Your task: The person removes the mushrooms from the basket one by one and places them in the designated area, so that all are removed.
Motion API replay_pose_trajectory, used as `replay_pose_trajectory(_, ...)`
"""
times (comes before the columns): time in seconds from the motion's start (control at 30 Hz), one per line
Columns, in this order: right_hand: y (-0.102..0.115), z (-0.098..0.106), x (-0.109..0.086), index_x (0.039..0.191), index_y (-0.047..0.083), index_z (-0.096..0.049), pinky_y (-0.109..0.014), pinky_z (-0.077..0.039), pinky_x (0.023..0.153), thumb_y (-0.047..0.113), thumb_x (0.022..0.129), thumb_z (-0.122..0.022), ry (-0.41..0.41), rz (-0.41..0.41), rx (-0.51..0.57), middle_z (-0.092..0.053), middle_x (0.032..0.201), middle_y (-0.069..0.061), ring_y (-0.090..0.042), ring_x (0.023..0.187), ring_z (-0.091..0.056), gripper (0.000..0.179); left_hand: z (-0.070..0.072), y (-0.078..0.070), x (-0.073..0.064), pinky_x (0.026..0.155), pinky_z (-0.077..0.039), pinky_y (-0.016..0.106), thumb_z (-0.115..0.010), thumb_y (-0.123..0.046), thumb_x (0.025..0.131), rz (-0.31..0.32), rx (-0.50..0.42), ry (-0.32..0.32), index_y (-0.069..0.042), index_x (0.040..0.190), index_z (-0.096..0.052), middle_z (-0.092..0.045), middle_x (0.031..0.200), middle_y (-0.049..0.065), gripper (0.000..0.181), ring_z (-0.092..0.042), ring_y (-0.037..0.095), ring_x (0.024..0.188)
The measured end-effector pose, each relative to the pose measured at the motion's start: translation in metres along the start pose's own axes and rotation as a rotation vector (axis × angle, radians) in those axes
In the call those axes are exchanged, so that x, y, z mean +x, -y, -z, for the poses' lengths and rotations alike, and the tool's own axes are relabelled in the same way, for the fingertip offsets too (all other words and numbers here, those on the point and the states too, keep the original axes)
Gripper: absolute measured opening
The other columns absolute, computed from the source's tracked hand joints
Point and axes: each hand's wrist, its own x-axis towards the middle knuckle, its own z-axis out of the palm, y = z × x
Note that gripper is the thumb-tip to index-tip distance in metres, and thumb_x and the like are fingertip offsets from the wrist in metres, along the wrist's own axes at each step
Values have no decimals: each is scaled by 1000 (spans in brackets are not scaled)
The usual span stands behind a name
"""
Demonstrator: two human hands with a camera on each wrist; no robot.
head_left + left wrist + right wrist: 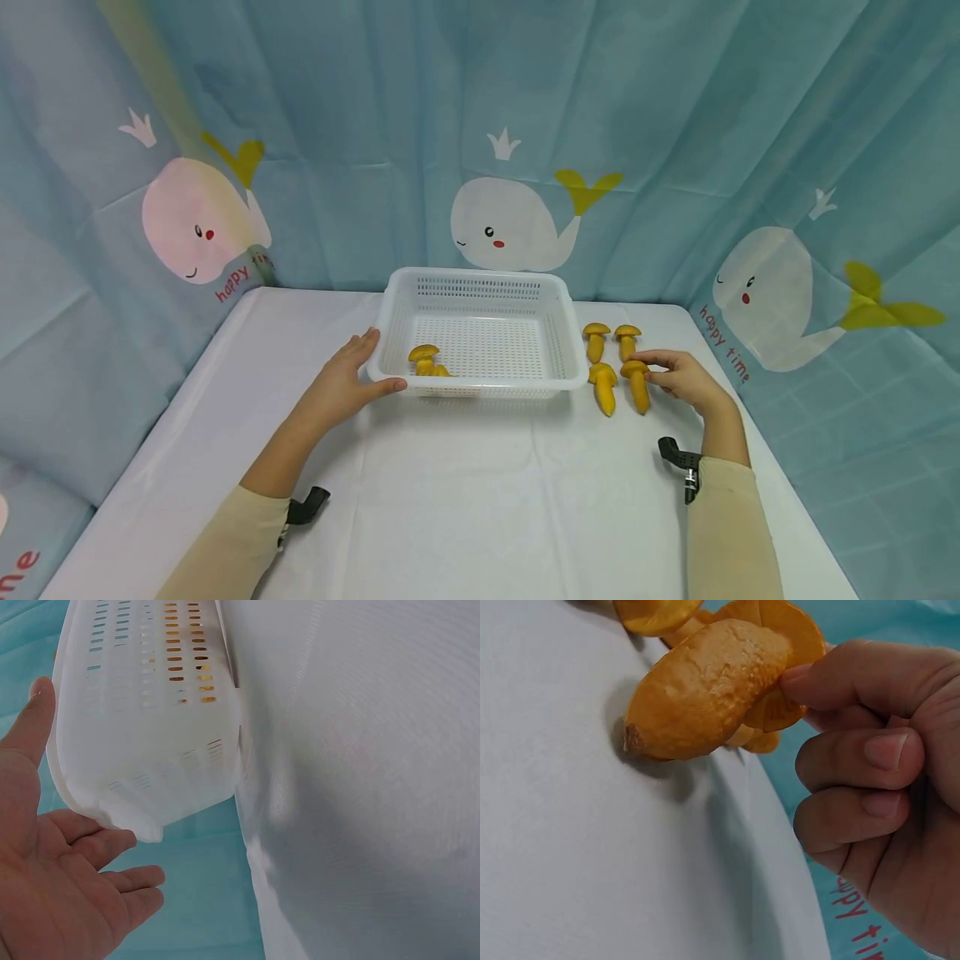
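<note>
My left hand (342,379) is spread at the near left corner of a white perforated plastic basket (468,383). Its thumb touches the front rim and the other fingers lie along the left side; the left wrist view shows this hand (56,862) against the basket's corner (142,742). Inside the basket are yellow-brown mushrooms (424,359), partly hidden by the front wall. My right hand (686,379) pinches a mushroom (638,392) under its cap. In the right wrist view that mushroom (705,690) has a thick stem pointing toward the camera's left, by the white tabletop.
Three more mushrooms (602,385) lie on the white tablecloth (465,492) right of the basket, close to my right hand. A blue curtain (360,167) printed with whales hangs behind and at both sides. Black straps with cameras (681,458) sit on both wrists.
</note>
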Motion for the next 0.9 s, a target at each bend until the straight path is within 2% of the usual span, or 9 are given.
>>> replay_pose_trajectory(0.1, -4, -1, 1, 142, 16, -63, -26, -40, 57, 18, 101, -66, 5, -4, -1, -56, 144, -16, -26, 80, -51, 41, 0, 0, 1, 119, -18, 71, -75, -69, 80, 4, -3, -2, -15, 165, -14, -11, 173, 3, 118, -8, 38, 159)
replay_pose_trajectory(0.23, -8, -3, 4, 141, 17, -63, -25, -39, 54, 18, 101, -66, -3, -16, 3, -56, 144, -16, -20, 60, -44, 40, 0, 1, 1, 119, -18, 71, -76, -67, 81, 11, -4, 1, -16, 166, -13, -10, 173, 2, 116, -7, 37, 159)
replay_pose_trajectory(0.33, -11, -3, 6, 141, 16, -63, -25, -39, 53, 17, 102, -65, -3, -22, 10, -56, 142, -17, -16, 54, -41, 40, 0, 1, 1, 119, -18, 71, -76, -66, 82, 16, -2, 3, -17, 166, -12, -10, 173, 3, 116, -7, 37, 159)
replay_pose_trajectory(0.8, -20, -5, 8, 146, 15, -58, -25, -41, 52, 18, 104, -59, 8, -49, 35, -55, 140, -19, -16, 53, -42, 42, -1, 2, 2, 118, -19, 71, -76, -66, 82, 24, 1, 5, -19, 166, -12, -10, 173, 1, 115, -7, 37, 159)
replay_pose_trajectory(0.9, -19, -5, 8, 145, 16, -59, -24, -40, 51, 19, 104, -61, 3, -43, 43, -55, 141, -18, -16, 52, -41, 41, -1, 1, 3, 118, -19, 72, -74, -72, 80, 26, 6, 9, -19, 166, -11, -9, 173, 1, 119, -7, 37, 159)
